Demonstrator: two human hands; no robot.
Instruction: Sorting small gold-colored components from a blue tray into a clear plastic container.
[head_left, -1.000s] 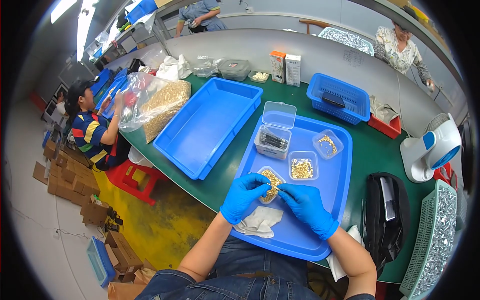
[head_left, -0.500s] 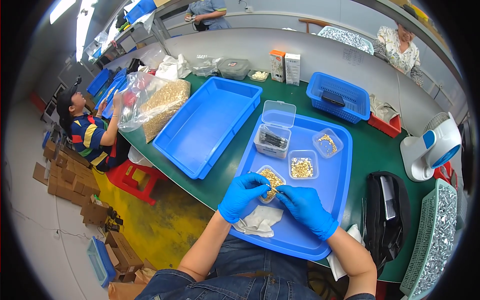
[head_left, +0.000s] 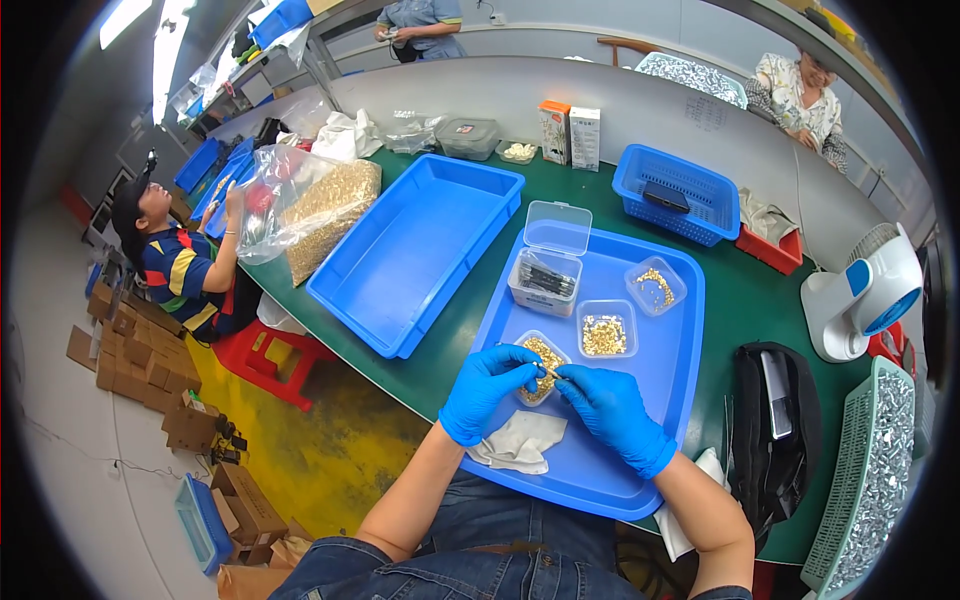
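My left hand [head_left: 485,393], in a blue glove, is closed in a pinch above a small clear tub [head_left: 543,352] of gold-coloured metal parts. A tiny metal part seems to be between its fingertips, too small to make out well. Facing it, my right hand [head_left: 618,415], also gloved, pinches with its tips almost touching the left ones; what it grips cannot be told. Beyond the hands, two more clear tubs hold gold parts, one fuller [head_left: 606,336] and one sparser [head_left: 656,288]. An open lidded box [head_left: 545,284] contains dark thin pieces. A crumpled white cloth [head_left: 520,442] lies below my left hand.
These stand in a blue tray [head_left: 610,488] on a green table [head_left: 715,350]. Left are another blue tray [head_left: 410,255] and a bag of gold parts [head_left: 330,210]. At right are a black bag [head_left: 775,440], a white fan [head_left: 865,295] and a basket [head_left: 860,480]. A co-worker [head_left: 185,260] sits left.
My fingertips have shifted slightly over the tub, and the gold piece seen between them before shows less clearly. The tubs and trays have stayed put.
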